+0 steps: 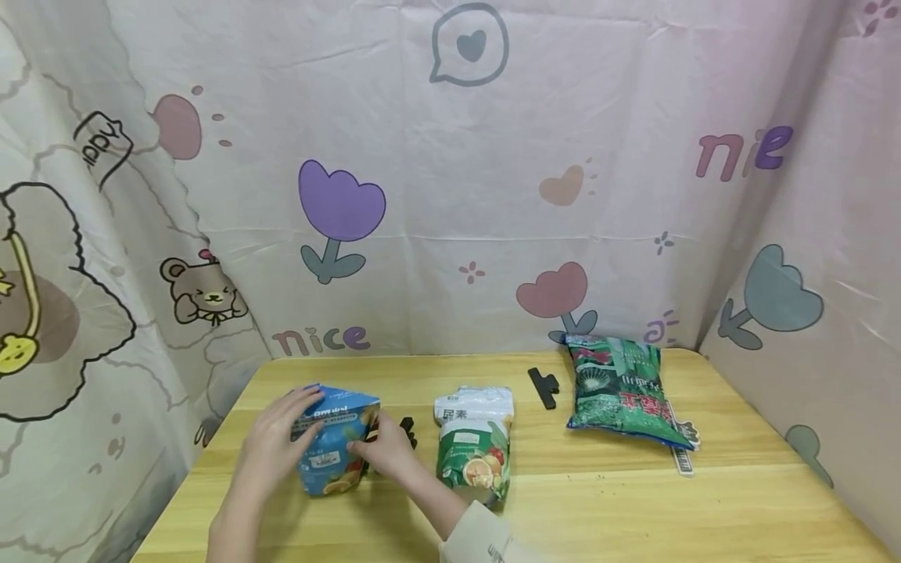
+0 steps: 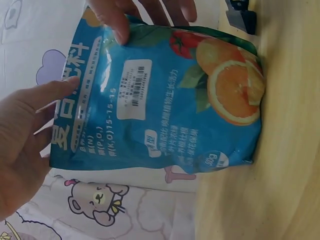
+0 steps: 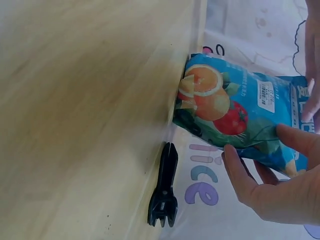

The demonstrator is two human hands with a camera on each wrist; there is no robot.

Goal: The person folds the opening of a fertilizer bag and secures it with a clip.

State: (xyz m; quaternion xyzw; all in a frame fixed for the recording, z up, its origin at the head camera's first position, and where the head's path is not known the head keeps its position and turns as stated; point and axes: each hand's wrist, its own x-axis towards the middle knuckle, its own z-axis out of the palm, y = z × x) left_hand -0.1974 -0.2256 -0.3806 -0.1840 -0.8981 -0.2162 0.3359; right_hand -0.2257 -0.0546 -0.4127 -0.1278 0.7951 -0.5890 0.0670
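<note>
A blue bag of compound fertilizer (image 1: 327,457), printed with oranges and a tomato, stands upright at the left of the table. My left hand (image 1: 278,438) holds its upper left side, with the thumb over the printed front in the left wrist view. On the other side, my right hand (image 1: 390,450) grips the upper edge, and its thumb presses the front in the right wrist view (image 3: 280,185). A black clip (image 3: 164,185) lies on the table beside the bag; in the head view it is partly hidden behind the bag and right hand.
Right of the hands lies a white and green urea bag (image 1: 475,450). Farther back is another black clip (image 1: 543,389). A green, plump bag (image 1: 619,391) rests at the back right, partly covering a flat printed strip (image 1: 683,461). Patterned cloth (image 1: 450,195) hangs behind the wooden table (image 1: 598,516).
</note>
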